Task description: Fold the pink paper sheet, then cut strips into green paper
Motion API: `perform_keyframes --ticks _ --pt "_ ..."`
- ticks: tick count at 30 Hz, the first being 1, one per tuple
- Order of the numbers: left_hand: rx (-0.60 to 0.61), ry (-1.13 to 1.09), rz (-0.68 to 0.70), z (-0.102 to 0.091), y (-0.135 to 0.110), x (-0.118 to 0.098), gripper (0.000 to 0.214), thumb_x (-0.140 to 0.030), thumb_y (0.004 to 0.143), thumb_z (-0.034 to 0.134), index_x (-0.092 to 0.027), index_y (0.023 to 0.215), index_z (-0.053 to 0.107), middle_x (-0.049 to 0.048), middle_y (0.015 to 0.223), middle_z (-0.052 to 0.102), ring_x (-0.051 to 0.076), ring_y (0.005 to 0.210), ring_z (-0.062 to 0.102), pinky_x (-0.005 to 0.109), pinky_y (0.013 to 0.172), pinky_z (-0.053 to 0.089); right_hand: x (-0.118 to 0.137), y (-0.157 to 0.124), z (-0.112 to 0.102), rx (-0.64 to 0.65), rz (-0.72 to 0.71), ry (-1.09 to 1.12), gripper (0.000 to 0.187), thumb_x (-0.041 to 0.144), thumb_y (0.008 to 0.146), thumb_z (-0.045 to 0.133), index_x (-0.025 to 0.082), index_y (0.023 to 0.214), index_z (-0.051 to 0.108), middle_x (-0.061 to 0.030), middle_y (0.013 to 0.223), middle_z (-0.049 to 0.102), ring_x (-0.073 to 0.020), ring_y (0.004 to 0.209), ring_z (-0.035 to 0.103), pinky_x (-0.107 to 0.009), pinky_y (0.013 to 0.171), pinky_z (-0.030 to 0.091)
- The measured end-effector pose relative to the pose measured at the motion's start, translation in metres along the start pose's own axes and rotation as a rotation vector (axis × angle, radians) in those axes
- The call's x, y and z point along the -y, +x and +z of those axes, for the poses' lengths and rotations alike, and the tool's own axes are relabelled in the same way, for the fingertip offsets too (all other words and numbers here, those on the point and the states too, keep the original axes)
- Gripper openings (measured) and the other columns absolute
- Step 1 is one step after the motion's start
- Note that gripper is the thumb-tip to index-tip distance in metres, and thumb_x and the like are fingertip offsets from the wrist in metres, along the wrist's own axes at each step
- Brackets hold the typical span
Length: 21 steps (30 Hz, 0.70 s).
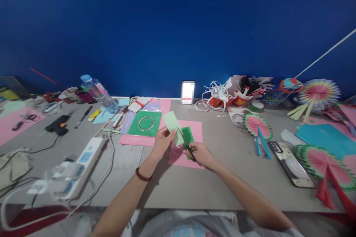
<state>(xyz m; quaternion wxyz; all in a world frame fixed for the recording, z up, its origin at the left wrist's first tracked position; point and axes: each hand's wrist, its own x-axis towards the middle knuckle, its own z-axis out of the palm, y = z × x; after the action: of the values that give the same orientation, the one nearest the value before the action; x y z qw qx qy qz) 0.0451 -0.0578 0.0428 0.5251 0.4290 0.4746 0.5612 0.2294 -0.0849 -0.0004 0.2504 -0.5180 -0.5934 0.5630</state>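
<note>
Pale-green paper (170,120) is pinched by the left hand (163,140), long axis slanting rightward toward the table's (194,192) front edge, scissors (190,152) being gripped rightward of it by the right hand (202,154).

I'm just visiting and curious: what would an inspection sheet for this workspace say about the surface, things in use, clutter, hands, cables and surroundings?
Surface: grey table, partly covered by coloured paper.
Things in use: light-green paper and dark-handled scissors, over a pink sheet and a darker green piece.
Clutter: paper fans and a phone with a white mouse on it, right; bottle and black pen, left.
Hands: left grips the light-green paper; right holds the scissors. Whether they are cutting: cannot tell.
Cables: white and black ones around a power strip, left.
Surroundings: blue wall behind the table.
</note>
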Motion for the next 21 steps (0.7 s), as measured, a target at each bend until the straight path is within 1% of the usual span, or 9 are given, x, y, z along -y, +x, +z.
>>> perform_keyframes --ticks 4,10,16,21 --pt "0.037 0.005 -0.023 0.001 -0.001 0.006 0.031 -0.042 0.065 0.077 -0.014 0.075 0.069 0.0026 0.066 0.065 0.011 0.055 0.054 0.022 0.051 0.042 0.003 -0.001 0.000 0.003 0.005 0.005 0.038 0.049 0.072 0.068 0.021 0.064 0.044 0.0057 0.053 0.054 -0.0059 0.035 0.038 -0.017 0.027 0.027" --pt "0.050 -0.004 -0.053 0.005 -0.002 0.011 0.035 -0.044 0.062 0.078 -0.013 0.075 0.069 0.0029 0.065 0.065 0.011 0.055 0.053 0.023 0.052 0.042 0.008 -0.002 -0.001 -0.002 0.005 0.015 0.037 0.048 0.072 0.067 0.021 0.063 0.043 0.0055 0.052 0.054 -0.0062 0.035 0.038 -0.017 0.026 0.026" --pt "0.055 0.021 -0.058 0.008 -0.005 0.011 0.037 -0.046 0.061 0.078 -0.013 0.072 0.068 0.0034 0.065 0.065 0.011 0.055 0.052 0.023 0.051 0.041 0.003 0.001 0.000 -0.015 -0.022 0.026 0.035 0.047 0.074 0.066 0.020 0.063 0.046 0.0042 0.053 0.057 -0.0069 0.038 0.041 -0.017 0.029 0.029" --pt "0.054 0.026 -0.063 0.009 -0.006 0.007 0.036 -0.046 0.060 0.078 -0.013 0.069 0.067 0.0035 0.064 0.065 0.010 0.052 0.050 0.022 0.049 0.040 0.004 0.001 0.000 -0.020 -0.020 0.015 0.037 0.049 0.073 0.067 0.021 0.062 0.046 0.0045 0.052 0.056 -0.0071 0.038 0.041 -0.017 0.029 0.028"
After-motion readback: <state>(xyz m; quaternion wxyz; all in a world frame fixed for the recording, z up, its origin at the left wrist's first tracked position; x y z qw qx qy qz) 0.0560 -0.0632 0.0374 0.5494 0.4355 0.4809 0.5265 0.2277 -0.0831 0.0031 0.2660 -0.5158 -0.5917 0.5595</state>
